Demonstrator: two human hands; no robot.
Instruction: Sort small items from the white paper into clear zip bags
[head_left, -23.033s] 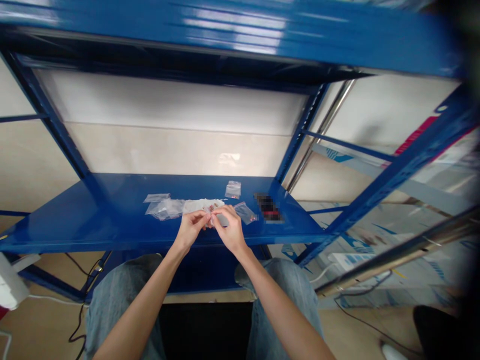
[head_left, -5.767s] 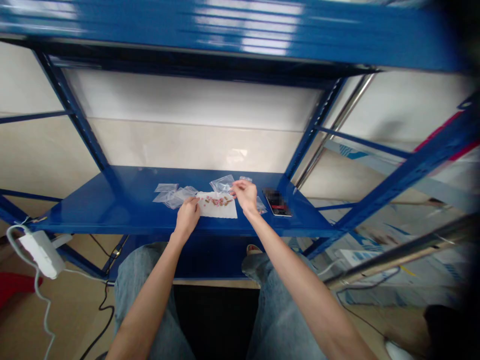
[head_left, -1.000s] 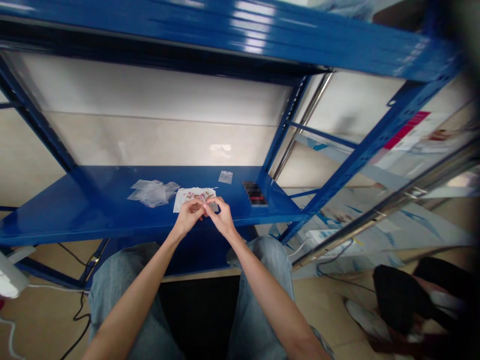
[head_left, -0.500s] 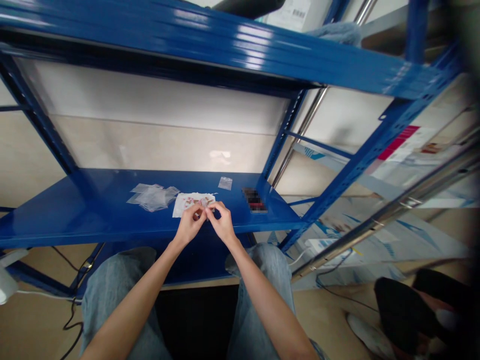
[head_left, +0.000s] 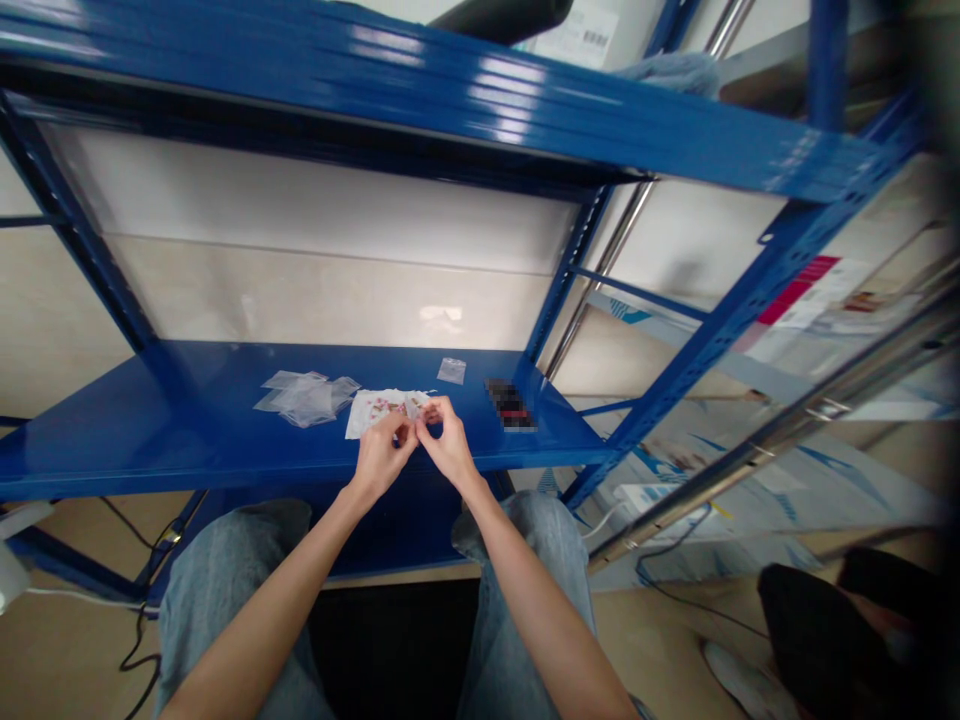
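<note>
Plastic bag (head_left: 412,407), small and clear, pinched between fingertips of my left hand (head_left: 382,457) and right hand (head_left: 448,447), by the near edge of the paper (head_left: 360,422) on the shelf (head_left: 202,420). I judge it light, limp, slippery: best gripped by its rim. Bits (head_left: 385,406) look brittle.

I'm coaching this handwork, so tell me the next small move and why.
Probably ease the right hand slightly away from the left hand, along what looks like a small clear plastic bag. Both hands pinch it close together and hide much of its edge, so I cannot tell whether its mouth is open; small pink and brown pieces lie close by on white paper.
</note>
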